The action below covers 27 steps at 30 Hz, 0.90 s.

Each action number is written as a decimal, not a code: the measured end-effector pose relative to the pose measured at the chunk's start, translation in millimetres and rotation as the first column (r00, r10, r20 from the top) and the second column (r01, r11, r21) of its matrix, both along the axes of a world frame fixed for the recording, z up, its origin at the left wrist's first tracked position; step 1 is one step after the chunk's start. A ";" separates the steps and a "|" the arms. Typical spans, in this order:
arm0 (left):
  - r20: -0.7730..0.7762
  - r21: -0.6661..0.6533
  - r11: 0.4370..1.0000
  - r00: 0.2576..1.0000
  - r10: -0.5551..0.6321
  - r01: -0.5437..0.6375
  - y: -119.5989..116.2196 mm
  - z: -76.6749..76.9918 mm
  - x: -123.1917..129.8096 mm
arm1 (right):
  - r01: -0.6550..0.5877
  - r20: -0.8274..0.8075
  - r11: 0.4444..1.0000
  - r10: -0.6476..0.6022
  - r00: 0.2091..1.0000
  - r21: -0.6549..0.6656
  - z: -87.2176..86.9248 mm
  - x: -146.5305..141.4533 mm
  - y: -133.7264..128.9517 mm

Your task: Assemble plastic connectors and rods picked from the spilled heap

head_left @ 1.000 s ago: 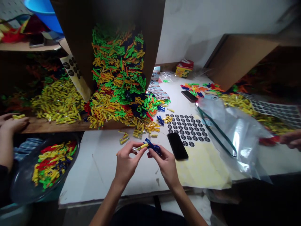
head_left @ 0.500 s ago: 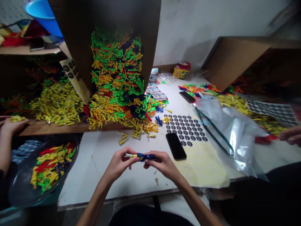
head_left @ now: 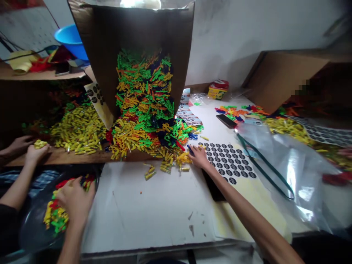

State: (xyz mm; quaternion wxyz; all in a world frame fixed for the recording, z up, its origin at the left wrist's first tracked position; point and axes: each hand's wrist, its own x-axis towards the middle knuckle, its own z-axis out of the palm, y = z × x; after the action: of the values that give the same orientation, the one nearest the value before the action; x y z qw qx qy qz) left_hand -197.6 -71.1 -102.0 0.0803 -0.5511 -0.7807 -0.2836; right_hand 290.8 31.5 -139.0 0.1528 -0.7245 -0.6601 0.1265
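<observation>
Over the dark basin [head_left: 30, 223] at the left is my left hand [head_left: 77, 196], its fingers spread and slightly curled above red, yellow and green pieces [head_left: 56, 216]. Whether anything is between those fingers is hard to see. My right hand [head_left: 198, 156] reaches to the front edge of the big pile, its fingers closed on a small blue piece [head_left: 190, 149]. Orange-yellow figures [head_left: 183, 158] lie just left of it. Beneath my right forearm a black phone [head_left: 213, 187] is partly covered, beside a sheet of round black stickers [head_left: 231, 161].
An upright cardboard box [head_left: 184, 44] spills green and orange figures [head_left: 143, 99]. Yellow tubes [head_left: 79, 128] fill the left shelf. Another person's hand [head_left: 37, 152] holds yellow pieces there. Plastic bags [head_left: 299, 168] and a green strap [head_left: 264, 161] lie at right.
My hands have parted: the left moved left over the basin, the right moved up and right to the pile. The blue piece and tube held between them are gone from the middle.
</observation>
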 end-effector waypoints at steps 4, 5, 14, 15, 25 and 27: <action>-0.062 -0.121 0.876 0.877 -0.476 0.467 16.6 -29.6 100.7 | -0.039 -0.068 0.998 0.043 0.997 0.058 -4.8 -9.6 -5.4; -0.058 -0.179 0.838 0.845 -0.531 0.515 21.3 -32.9 127.0 | -0.012 -0.098 0.994 0.023 0.995 0.111 -2.4 -11.0 -9.2; -0.066 -0.473 0.719 0.793 -0.606 0.510 48.5 -21.8 190.7 | 0.197 -0.921 0.979 -0.039 0.387 0.041 30.0 -44.1 -75.1; -0.044 -0.456 0.720 0.795 -0.605 0.523 47.9 -19.4 190.1 | 0.187 -0.946 0.982 -0.054 0.320 0.007 32.2 -51.9 -83.5; 0.862 0.195 0.722 0.235 -0.448 0.664 -13.3 48.0 219.7 | 0.079 -0.963 0.997 -0.003 0.271 0.019 74.4 -96.3 -134.2; 0.868 0.206 0.748 0.235 -0.437 0.631 -21.9 54.2 222.7 | 0.090 -0.952 0.994 0.024 0.306 0.054 80.6 -99.2 -141.7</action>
State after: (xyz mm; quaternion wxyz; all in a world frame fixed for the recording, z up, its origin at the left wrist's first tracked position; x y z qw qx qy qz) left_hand 25.1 -93.0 -47.8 -0.4883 -0.5585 -0.4885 -0.4592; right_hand 191.5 -110.2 -58.3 0.5498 -0.5160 -0.4336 0.4934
